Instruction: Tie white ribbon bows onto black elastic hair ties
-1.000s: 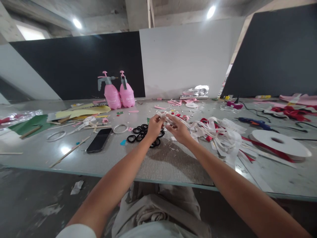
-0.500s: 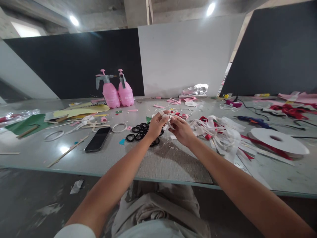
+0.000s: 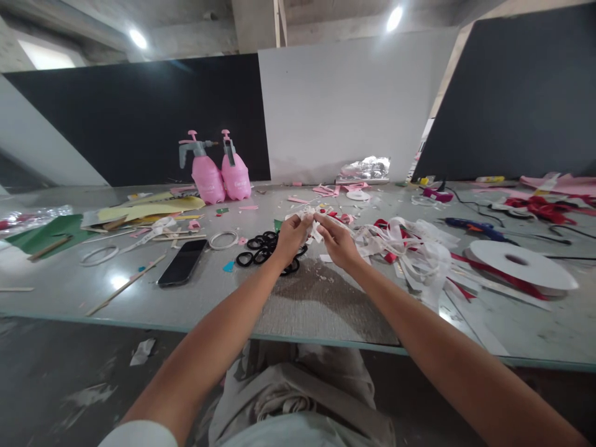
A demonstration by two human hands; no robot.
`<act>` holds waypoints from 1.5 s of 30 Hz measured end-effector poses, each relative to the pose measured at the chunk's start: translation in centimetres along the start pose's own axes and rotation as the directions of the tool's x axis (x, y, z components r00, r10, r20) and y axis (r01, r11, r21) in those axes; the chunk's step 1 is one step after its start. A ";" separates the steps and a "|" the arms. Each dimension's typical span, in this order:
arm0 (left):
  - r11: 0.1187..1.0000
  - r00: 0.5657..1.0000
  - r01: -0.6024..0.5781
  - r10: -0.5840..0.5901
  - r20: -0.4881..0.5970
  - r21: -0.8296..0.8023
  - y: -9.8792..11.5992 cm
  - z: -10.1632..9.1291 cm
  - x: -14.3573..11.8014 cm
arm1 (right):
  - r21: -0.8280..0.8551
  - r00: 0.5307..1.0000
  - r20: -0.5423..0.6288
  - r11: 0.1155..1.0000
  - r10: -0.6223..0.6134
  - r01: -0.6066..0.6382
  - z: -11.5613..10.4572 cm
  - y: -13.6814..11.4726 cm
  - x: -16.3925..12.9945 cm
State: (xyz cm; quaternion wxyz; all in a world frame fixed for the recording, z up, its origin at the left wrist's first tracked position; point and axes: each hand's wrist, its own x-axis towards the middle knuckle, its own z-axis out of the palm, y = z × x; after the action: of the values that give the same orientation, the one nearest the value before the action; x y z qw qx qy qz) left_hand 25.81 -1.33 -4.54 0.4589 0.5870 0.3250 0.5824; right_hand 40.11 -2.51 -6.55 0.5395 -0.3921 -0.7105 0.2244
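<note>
Bare forearms, white short sleeve (image 3: pixel 139 433), beige trousers (image 3: pixel 298 385).

Pink spray bottles (image 3: pixel 221 176), black hair rings (image 3: pixel 261 247), white ribbon (image 3: pixel 311 218), red ribbon (image 3: pixel 540 207), white spool (image 3: pixel 521 264), black phone (image 3: pixel 182 262), green paper (image 3: pixel 46 233), grey tabletop (image 3: pixel 326 304).

Bare mat (image 3: pixel 321 304) ahead — black rings (image 3: pixel 261 248) left, ribbons (image 3: pixel 414 251) right.
</note>
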 end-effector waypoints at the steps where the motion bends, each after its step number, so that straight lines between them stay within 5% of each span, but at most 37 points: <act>1: 1.000 1.000 0.001 -0.001 0.001 -0.013 0.1 0.1 -0.1 | 0.048 1.000 0.009 0.999 -0.001 0.000 0.0 -0.2 0.0; 7: 0.999 0.998 -0.027 0.029 0.050 -0.040 0.2 0.0 0.0 | 0.519 0.965 0.153 0.814 0.212 -0.261 0.0 -1.8 -0.3; 13: 0.995 0.995 -0.053 0.046 0.083 0.079 -0.6 -0.5 0.5 | 0.556 0.953 0.157 0.774 0.261 -0.303 -0.1 -1.7 -0.2; 18: 0.998 0.998 -0.059 0.059 0.019 0.005 -0.2 -0.3 0.3 | 0.572 0.962 0.083 0.778 0.260 -0.259 0.6 -1.1 0.0; 25: 0.997 1.000 -0.002 0.001 -0.019 -0.081 -0.6 -0.4 0.4 | 0.107 1.000 -0.010 0.994 0.002 -0.001 0.4 -0.3 0.0; 29: 0.984 0.998 0.030 -0.020 0.055 -0.175 -1.1 -0.5 0.6 | -0.224 0.974 0.038 0.948 -0.224 0.227 -0.3 -0.8 -0.1; 31: 0.988 0.998 0.016 -0.006 0.068 -0.152 -1.1 -0.5 0.6 | -0.261 0.966 0.057 0.931 -0.251 0.257 -0.5 -1.1 -0.1; 36: 0.998 0.996 -0.050 0.046 0.079 0.046 -0.9 -0.5 0.3 | 0.078 0.997 -0.071 0.997 -0.019 0.025 -0.1 -1.0 0.3; 45: 0.995 0.978 -0.089 0.078 0.194 0.044 0.9 -0.1 -0.2 | 0.535 0.985 -0.082 0.841 0.149 -0.083 -0.9 -2.4 0.7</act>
State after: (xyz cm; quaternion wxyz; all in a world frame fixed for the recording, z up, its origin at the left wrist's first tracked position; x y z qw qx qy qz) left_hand 25.51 -1.84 -3.81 0.4476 0.6654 0.2696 0.5331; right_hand 40.10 -3.48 -4.08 0.6537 -0.2832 -0.5623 0.4199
